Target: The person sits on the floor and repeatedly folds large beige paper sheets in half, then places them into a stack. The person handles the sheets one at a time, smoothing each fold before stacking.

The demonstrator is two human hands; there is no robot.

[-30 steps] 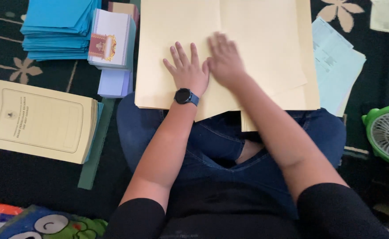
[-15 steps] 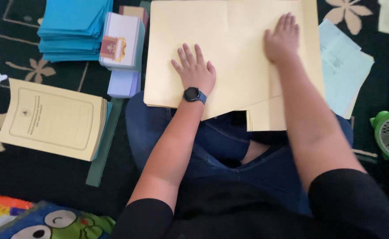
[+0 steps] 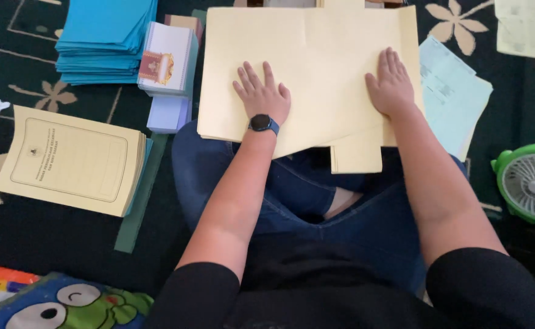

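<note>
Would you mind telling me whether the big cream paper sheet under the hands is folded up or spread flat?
Spread flat: the cream sheet lies open across the lap, left hand and right hand pressing palms-down on it.

Light: soft, even daylight, I see no glare.
Shadows: faint, under the arms.
Focus: sharp centre, corners slightly soft.

Dark carpet (image 3: 11,244), cream flower pattern; even light.
</note>
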